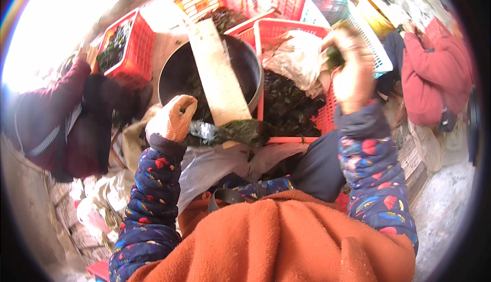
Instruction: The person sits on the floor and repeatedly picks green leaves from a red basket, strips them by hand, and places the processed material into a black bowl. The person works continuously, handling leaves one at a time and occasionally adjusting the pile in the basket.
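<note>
A light wooden board (pixel 220 74) lies across a large dark round basin (pixel 168 71). Over the board's near end is draped a wet, dark green leaf (pixel 243 131), perhaps seaweed, stretching toward my left hand. My left hand (pixel 172 117) is at the basin's near left rim, its fingers curled; whether it pinches the leaf's edge is unclear. My right hand (pixel 353 69), blurred, is raised above the right side of a red plastic crate (pixel 293 140), with a small dark green thing at its fingers. Dark wet leaves (pixel 289 105) and a crumpled pale sack (pixel 297 57) lie in that crate.
At the left, a person in dark clothes (pixel 50 124) sits by a red crate (pixel 140 57) of dark leaves. Another person in a red top (pixel 437 78) is at the right. More red crates (pixel 199 0), a pale blue crate (pixel 370 48) and a yellow container (pixel 374 15) stand ahead.
</note>
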`<action>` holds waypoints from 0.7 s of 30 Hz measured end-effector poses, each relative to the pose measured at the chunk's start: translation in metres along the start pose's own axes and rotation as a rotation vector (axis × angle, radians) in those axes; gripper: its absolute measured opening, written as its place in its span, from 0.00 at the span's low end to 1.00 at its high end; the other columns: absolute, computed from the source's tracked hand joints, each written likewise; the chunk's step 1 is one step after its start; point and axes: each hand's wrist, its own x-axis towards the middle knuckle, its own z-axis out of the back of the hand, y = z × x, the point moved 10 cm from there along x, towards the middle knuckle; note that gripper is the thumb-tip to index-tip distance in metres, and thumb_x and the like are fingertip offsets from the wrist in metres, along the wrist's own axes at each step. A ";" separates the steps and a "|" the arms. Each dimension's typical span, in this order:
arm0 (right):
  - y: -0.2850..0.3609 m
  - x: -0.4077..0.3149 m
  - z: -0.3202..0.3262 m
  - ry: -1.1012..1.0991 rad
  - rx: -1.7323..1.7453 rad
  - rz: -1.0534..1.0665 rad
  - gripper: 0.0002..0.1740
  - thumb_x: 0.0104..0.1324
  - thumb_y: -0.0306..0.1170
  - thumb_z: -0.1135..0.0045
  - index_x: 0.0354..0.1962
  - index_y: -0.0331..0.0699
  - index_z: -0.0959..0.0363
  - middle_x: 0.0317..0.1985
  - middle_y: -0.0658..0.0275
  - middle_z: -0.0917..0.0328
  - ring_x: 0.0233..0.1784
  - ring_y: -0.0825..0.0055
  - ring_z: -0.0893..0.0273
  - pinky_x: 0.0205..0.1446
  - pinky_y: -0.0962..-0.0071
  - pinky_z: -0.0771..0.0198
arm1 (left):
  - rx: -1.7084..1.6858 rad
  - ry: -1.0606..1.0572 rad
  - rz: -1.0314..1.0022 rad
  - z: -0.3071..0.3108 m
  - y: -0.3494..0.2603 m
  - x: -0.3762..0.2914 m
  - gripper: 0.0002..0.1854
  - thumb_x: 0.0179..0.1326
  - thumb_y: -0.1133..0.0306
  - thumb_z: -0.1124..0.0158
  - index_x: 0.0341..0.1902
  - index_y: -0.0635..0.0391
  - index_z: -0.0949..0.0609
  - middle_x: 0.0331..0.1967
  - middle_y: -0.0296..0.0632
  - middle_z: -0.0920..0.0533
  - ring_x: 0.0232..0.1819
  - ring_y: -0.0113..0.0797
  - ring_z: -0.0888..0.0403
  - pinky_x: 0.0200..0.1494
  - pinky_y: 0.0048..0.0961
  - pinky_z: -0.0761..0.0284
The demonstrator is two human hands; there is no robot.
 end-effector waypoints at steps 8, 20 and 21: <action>-0.129 0.117 -0.141 0.524 -0.918 0.153 0.19 0.61 0.33 0.46 0.49 0.38 0.37 0.41 0.61 0.31 0.45 0.78 0.32 0.46 0.78 0.34 | 0.034 0.271 -0.312 -0.030 -0.013 -0.033 0.18 0.49 0.67 0.38 0.45 0.59 0.24 0.42 0.48 0.24 0.50 0.45 0.29 0.54 0.35 0.35; -0.108 -0.131 -0.194 0.980 -0.123 -0.479 0.12 0.57 0.28 0.41 0.38 0.32 0.26 0.30 0.65 0.23 0.34 0.81 0.27 0.41 0.80 0.32 | -0.039 0.325 -0.293 0.000 -0.049 -0.014 0.07 0.54 0.70 0.40 0.35 0.60 0.23 0.25 0.44 0.21 0.27 0.37 0.23 0.34 0.29 0.28; -0.117 -0.135 -0.197 0.948 -0.001 -0.642 0.11 0.56 0.29 0.39 0.36 0.31 0.26 0.28 0.67 0.23 0.34 0.81 0.28 0.41 0.80 0.32 | -0.060 0.334 -0.304 0.004 -0.059 -0.012 0.08 0.55 0.70 0.40 0.35 0.61 0.23 0.24 0.44 0.22 0.26 0.34 0.24 0.33 0.28 0.29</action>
